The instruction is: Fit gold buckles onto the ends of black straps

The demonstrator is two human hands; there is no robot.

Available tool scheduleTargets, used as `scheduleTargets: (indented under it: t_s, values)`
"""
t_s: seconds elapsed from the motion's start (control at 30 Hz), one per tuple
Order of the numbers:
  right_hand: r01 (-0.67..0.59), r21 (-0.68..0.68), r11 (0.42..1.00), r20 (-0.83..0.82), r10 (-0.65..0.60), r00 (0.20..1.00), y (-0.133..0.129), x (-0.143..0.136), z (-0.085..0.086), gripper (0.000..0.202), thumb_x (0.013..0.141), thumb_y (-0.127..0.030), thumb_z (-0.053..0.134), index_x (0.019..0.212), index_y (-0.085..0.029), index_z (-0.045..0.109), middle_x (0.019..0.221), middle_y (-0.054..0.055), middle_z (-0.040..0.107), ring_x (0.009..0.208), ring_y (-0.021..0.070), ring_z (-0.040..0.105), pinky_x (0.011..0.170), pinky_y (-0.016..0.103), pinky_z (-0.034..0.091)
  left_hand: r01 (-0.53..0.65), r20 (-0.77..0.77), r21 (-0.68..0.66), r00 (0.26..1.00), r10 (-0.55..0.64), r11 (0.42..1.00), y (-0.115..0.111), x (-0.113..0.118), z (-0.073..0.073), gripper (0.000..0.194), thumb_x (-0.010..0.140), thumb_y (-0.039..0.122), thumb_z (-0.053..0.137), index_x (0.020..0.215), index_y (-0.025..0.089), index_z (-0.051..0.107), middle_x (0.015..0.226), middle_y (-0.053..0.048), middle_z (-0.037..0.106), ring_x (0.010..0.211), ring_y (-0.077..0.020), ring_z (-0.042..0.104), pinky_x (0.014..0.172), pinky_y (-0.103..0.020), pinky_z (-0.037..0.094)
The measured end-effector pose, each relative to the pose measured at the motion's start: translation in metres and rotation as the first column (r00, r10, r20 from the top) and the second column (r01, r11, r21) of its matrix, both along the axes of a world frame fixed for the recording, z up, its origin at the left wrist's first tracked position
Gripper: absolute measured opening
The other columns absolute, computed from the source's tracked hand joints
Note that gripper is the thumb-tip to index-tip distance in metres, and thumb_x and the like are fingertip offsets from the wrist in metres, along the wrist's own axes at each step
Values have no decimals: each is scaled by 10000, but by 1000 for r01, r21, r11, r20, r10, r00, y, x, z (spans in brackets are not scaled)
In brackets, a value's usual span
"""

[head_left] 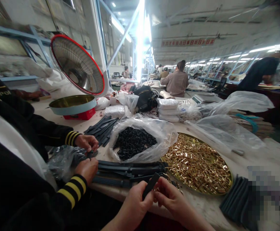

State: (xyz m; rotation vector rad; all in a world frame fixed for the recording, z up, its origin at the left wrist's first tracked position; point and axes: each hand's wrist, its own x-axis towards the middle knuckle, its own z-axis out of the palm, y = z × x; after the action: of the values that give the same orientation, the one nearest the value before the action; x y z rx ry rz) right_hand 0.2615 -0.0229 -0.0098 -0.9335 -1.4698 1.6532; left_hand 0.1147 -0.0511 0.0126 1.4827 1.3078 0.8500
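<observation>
A short dark strap (151, 186) slants up between my two hands near the table's front edge. My left hand (137, 202) is closed round it, thumb on top. My right hand (170, 195) pinches close to its upper part; a small shiny bit shows by the fingertips, too small to name surely. Behind my hands lie long dark straps (135, 170). Beyond them stands a clear plastic bag (167, 133) of small black loops (135, 141). To its right is a round tray (230, 181) full of gold metal pieces (197, 163).
At the left, a co-worker in striped cuffs (74, 189) works with both hands over the straps. Folded dark straps (237, 199) lie at the right. Farther back are a red-rimmed fan (77, 64), a round tin (72, 109) on a red base and plastic bags (224, 128).
</observation>
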Motion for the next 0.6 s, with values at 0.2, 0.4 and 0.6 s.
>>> scheduleTargets:
  t_s: [0.2, 0.4, 0.6]
  values:
    - [179, -429, 885, -330, -338, 881, -16, -20, -14, 379, 575, -424, 776, 769, -189, 551, 694, -18, 575, 601, 108, 532, 570, 232, 428, -140, 35, 128, 990, 137, 982, -17, 9, -1, 309, 869, 421, 385, 786, 153, 515, 770, -50, 560, 722, -157, 497, 678, -249, 384]
    - [351, -307, 884, -263, -434, 862, -21, -6, -23, 395, 561, -444, 780, 839, -205, 634, 500, -45, 532, 464, 94, 468, 483, 212, 386, 11, 66, -28, 998, -9, 1000, -23, -8, -12, 434, 847, 570, 321, 773, 172, 478, 598, 6, 479, 590, -125, 435, 556, -219, 329]
    - [133, -376, 917, -289, -252, 923, -33, 0, -22, 405, 527, -490, 780, 820, -233, 672, 521, -38, 551, 456, 91, 495, 491, 226, 410, 270, 86, -146, 962, -260, 952, -28, -23, -5, 475, 813, 590, 397, 815, 150, 576, 678, 9, 498, 595, -91, 408, 525, -188, 281]
